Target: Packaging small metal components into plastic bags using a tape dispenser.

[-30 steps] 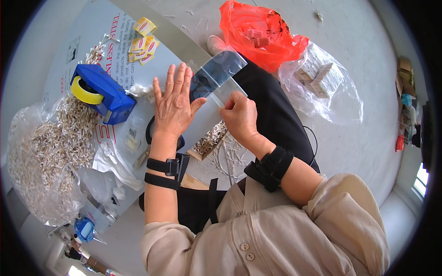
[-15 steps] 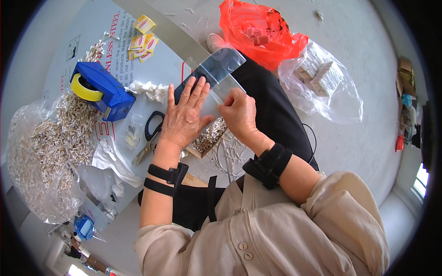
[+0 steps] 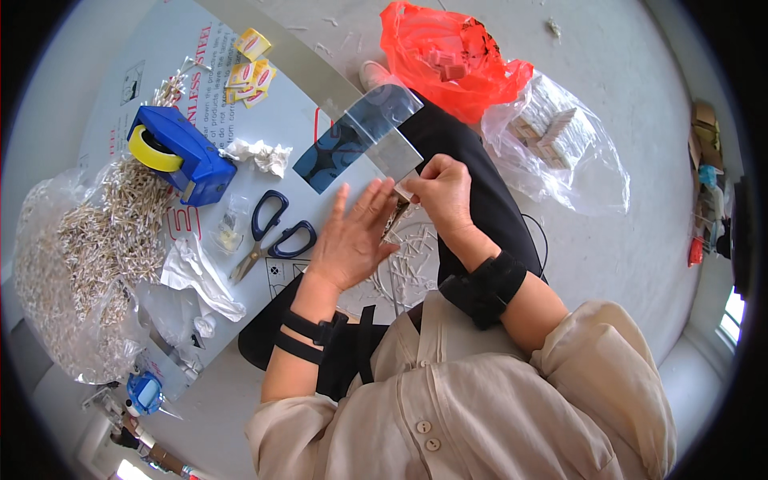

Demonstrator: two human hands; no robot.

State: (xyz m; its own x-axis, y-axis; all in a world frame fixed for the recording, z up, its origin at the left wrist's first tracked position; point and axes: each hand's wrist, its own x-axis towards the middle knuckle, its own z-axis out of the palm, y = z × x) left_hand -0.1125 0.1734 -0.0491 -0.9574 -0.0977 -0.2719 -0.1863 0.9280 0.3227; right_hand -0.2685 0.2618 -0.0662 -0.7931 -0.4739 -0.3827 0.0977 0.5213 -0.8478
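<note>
My left hand (image 3: 352, 240) lies with its fingers stretched out over the near edge of the table, fingertips close to my right hand. My right hand (image 3: 442, 196) pinches a small pale flat piece (image 3: 405, 189) by its edge; its kind cannot be made out. Just beyond both hands, a bluish see-through film sheet (image 3: 326, 160) lies across the table edge, with a greyish shiny square part (image 3: 395, 154) at its right. Between the hands and partly hidden is a narrow brown opening, with loose white sticks below it. Dark-handled scissors (image 3: 272, 234) rest left of my left hand.
On the table (image 3: 264, 96) are a blue tape dispenser (image 3: 182, 156), a clear bag of cotton swabs (image 3: 88, 272), crumpled white tissue (image 3: 268, 156) and yellow packets (image 3: 253, 76). On the floor lie a red plastic bag (image 3: 448, 60) and a clear bag of white packs (image 3: 552, 132).
My left hand has slid off the film toward me and right, uncovering the film and the scissors. My right hand has moved slightly right and nearer, and now pinches the pale piece.
</note>
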